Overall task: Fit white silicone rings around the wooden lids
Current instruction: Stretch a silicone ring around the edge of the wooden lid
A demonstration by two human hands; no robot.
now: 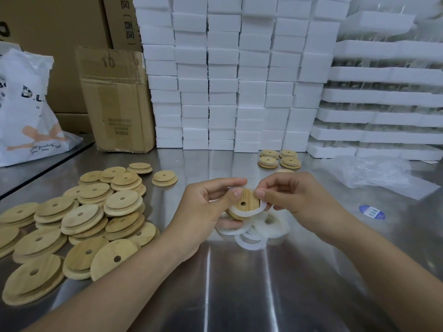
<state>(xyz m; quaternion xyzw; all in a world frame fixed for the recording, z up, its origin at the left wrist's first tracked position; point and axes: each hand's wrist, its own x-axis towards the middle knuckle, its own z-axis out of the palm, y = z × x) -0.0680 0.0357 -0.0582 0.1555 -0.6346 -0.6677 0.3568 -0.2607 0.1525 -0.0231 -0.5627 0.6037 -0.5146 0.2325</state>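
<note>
Stainless steel tabletop (239, 288) runs out to a far wall of white foam blocks (223, 80). You hold one wooden lid (245, 202) near centre, just above the loose silicone rings (251, 238), likely so the next ring is close by. Your left hand (206, 208) grips the lid's left edge to steady it; your right hand (296, 197) pinches the white ring (249, 212), seemingly stretching it over the rim. Being round, the lid has no long axis; its holed face tilts up toward you. Bare lids (96, 212) lie piled left.
</note>
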